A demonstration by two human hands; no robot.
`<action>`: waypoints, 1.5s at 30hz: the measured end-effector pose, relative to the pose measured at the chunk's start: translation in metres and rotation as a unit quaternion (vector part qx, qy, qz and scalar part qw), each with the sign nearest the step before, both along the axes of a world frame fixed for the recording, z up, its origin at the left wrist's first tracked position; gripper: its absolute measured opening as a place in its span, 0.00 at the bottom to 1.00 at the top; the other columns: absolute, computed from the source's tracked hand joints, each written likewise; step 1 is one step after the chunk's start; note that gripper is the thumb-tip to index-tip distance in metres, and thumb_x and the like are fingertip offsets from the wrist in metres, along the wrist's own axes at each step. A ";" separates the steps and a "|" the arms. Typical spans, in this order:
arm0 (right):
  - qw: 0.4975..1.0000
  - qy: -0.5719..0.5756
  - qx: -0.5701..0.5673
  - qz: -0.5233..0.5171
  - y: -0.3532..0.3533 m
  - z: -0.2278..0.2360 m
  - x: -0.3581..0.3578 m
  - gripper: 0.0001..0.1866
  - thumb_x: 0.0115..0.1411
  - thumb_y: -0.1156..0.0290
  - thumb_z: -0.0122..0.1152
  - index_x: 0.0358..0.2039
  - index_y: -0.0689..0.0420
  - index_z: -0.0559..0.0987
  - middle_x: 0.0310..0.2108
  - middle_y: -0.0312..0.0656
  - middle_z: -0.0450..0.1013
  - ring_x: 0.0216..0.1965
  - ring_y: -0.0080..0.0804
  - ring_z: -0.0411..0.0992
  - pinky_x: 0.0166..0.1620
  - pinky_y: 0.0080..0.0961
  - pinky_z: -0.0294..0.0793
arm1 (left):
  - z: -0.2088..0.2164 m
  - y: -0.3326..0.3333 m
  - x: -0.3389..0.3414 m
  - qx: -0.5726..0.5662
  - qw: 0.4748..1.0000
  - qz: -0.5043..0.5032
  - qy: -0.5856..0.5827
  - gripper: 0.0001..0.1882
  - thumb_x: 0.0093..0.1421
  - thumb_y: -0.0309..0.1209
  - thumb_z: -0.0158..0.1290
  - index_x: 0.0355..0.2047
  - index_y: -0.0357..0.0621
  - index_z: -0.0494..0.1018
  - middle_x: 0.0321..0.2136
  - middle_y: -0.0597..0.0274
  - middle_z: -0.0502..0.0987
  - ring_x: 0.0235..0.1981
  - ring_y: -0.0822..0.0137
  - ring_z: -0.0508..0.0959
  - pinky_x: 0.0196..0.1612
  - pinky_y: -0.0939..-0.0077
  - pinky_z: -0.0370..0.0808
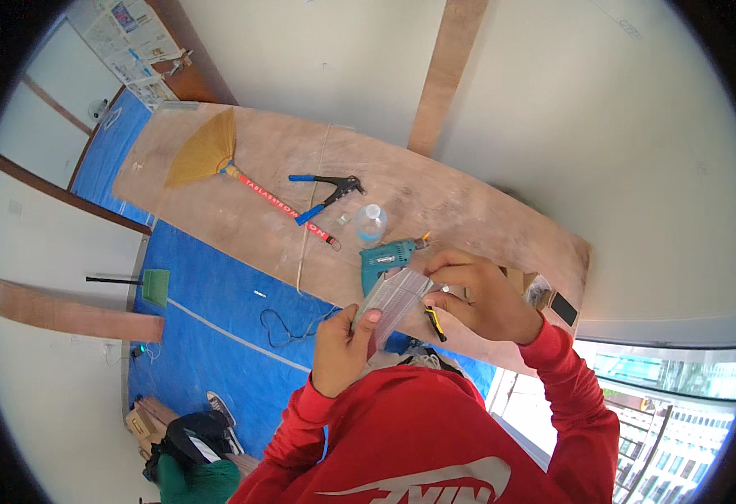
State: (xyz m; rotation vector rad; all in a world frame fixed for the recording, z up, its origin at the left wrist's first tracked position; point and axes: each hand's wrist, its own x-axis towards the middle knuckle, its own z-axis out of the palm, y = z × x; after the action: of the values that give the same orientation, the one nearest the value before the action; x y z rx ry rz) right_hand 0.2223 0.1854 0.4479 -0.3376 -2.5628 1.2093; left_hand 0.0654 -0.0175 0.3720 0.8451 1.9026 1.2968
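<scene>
My left hand is closed round a flat grey piece with fine lines, its thumb on top; the lower part looks pinkish. At its upper right end my right hand pinches a small thin thing with a whitish round end, too small to name. Just beyond, a teal power drill lies on the wooden tabletop, partly hidden by the grey piece. A yellow and black cutter lies below my right fingers. Near the drill are a clear bottle and a blue-handled hand riveter.
A straw broom with a red handle lies across the table's left part. A small box and a dark phone-like slab are at the right end. Blue sheeting covers the floor, with a cable and a green dustpan.
</scene>
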 end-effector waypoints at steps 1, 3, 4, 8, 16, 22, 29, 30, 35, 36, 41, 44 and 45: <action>1.000 -0.005 0.001 -0.009 -0.002 0.001 -0.001 0.10 0.60 0.70 0.68 0.34 0.66 0.81 0.37 0.51 0.74 0.39 0.50 0.74 0.44 0.42 0.73 | 0.003 -0.001 0.000 -0.007 1.000 -0.009 -0.013 0.33 0.72 0.54 0.51 0.21 0.35 0.68 0.13 0.56 0.62 0.19 0.71 0.61 0.21 0.65 0.62; 1.000 -0.014 -0.008 -0.006 -0.005 0.002 0.000 0.09 0.60 0.71 0.69 0.32 0.65 0.81 0.35 0.49 0.74 0.38 0.49 0.74 0.43 0.41 0.73 | 0.006 -0.003 -0.002 -0.035 0.998 -0.030 -0.041 0.33 0.72 0.54 0.50 0.22 0.34 0.70 0.13 0.56 0.64 0.19 0.70 0.62 0.22 0.65 0.63; 1.000 -0.017 -0.017 0.005 -0.005 0.002 0.002 0.09 0.59 0.71 0.69 0.32 0.64 0.81 0.35 0.48 0.74 0.37 0.48 0.73 0.43 0.41 0.73 | 0.007 -0.005 -0.003 -0.040 0.997 -0.037 -0.054 0.33 0.73 0.54 0.50 0.23 0.34 0.70 0.13 0.57 0.64 0.18 0.70 0.63 0.23 0.65 0.63; 1.000 -0.026 -0.011 0.011 -0.010 -0.008 0.014 0.07 0.57 0.72 0.71 0.30 0.62 0.82 0.34 0.44 0.74 0.37 0.44 0.72 0.43 0.38 0.72 | 0.004 -0.012 -0.004 -0.072 0.992 -0.071 -0.077 0.32 0.73 0.54 0.49 0.25 0.34 0.73 0.13 0.58 0.65 0.18 0.69 0.64 0.24 0.65 0.65; 0.985 0.052 0.159 -0.046 -0.021 -0.036 0.034 0.11 0.50 0.71 0.74 0.35 0.54 0.83 0.37 0.37 0.77 0.45 0.42 0.73 0.48 0.43 0.69 | 0.000 -0.008 0.001 -0.084 0.984 -0.119 -0.102 0.32 0.74 0.54 0.47 0.30 0.34 0.77 0.17 0.57 0.73 0.19 0.70 0.71 0.24 0.68 0.69; 0.954 0.029 0.298 -0.031 -0.028 -0.037 0.046 0.16 0.46 0.70 0.73 0.39 0.50 0.84 0.41 0.32 0.77 0.49 0.35 0.74 0.49 0.42 0.67 | 0.000 -0.007 0.011 -0.096 0.941 -0.126 -0.299 0.34 0.75 0.57 0.43 0.35 0.34 0.79 0.21 0.59 0.79 0.21 0.71 0.81 0.24 0.75 0.77; 0.894 0.085 0.439 -0.026 -0.032 -0.034 0.054 0.20 0.44 0.67 0.72 0.42 0.49 0.84 0.42 0.31 0.76 0.46 0.32 0.75 0.46 0.41 0.68 | -0.007 -0.012 0.020 -0.112 0.917 -0.140 -0.358 0.37 0.73 0.62 0.41 0.42 0.34 0.77 0.23 0.55 0.80 0.21 0.66 0.82 0.26 0.72 0.80; 0.914 0.056 0.402 -0.020 -0.031 -0.034 0.055 0.19 0.46 0.67 0.72 0.41 0.49 0.84 0.41 0.32 0.76 0.45 0.33 0.75 0.45 0.40 0.68 | -0.008 -0.012 0.020 -0.117 0.916 -0.142 -0.356 0.37 0.73 0.61 0.41 0.42 0.34 0.77 0.23 0.55 0.80 0.21 0.66 0.82 0.26 0.71 0.80; 0.997 0.003 0.046 -0.069 -0.030 -0.047 0.056 0.11 0.59 0.67 0.70 0.41 0.54 0.85 0.33 0.37 0.76 0.40 0.33 0.75 0.43 0.34 0.70 | -0.009 -0.007 0.017 -0.112 0.949 -0.117 -0.271 0.34 0.74 0.57 0.45 0.34 0.33 0.78 0.19 0.56 0.78 0.19 0.67 0.79 0.24 0.71 0.76; 0.994 -0.019 -0.047 -0.093 -0.031 -0.052 0.056 0.10 0.61 0.66 0.69 0.41 0.55 0.85 0.32 0.38 0.75 0.39 0.32 0.74 0.42 0.32 0.69 | -0.008 -0.006 0.017 -0.109 0.958 -0.114 -0.240 0.33 0.74 0.55 0.46 0.31 0.32 0.78 0.18 0.56 0.77 0.19 0.68 0.78 0.23 0.70 0.75; 0.841 -0.009 -0.516 -0.164 -0.047 -0.073 0.056 0.14 0.69 0.62 0.64 0.41 0.62 0.84 0.31 0.38 0.76 0.34 0.26 0.69 0.41 0.25 0.68 | 0.000 -0.001 0.003 -0.112 0.986 -0.126 -0.013 0.33 0.71 0.54 0.51 0.28 0.31 0.78 0.14 0.48 0.71 0.16 0.59 0.72 0.23 0.60 0.67; 0.814 -0.065 -0.554 -0.163 -0.049 -0.076 0.058 0.15 0.72 0.62 0.61 0.41 0.63 0.84 0.36 0.37 0.78 0.35 0.25 0.70 0.44 0.25 0.70 | 0.003 -0.001 -0.004 -0.118 0.983 -0.143 -0.002 0.33 0.71 0.54 0.51 0.27 0.31 0.78 0.13 0.48 0.70 0.15 0.58 0.70 0.23 0.60 0.66; 0.876 -0.048 -0.460 -0.139 -0.048 -0.074 0.060 0.16 0.72 0.62 0.60 0.41 0.64 0.84 0.36 0.37 0.78 0.36 0.25 0.71 0.45 0.25 0.71 | 0.004 0.000 -0.005 -0.129 0.980 -0.151 -0.001 0.33 0.71 0.54 0.51 0.27 0.32 0.78 0.13 0.48 0.70 0.15 0.59 0.69 0.23 0.61 0.66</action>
State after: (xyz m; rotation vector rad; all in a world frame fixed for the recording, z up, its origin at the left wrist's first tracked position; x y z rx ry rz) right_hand 0.2823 0.1377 0.3742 -0.9283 -1.7162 2.2345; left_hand 0.0609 -0.0178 0.3756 0.9493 1.8066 0.8474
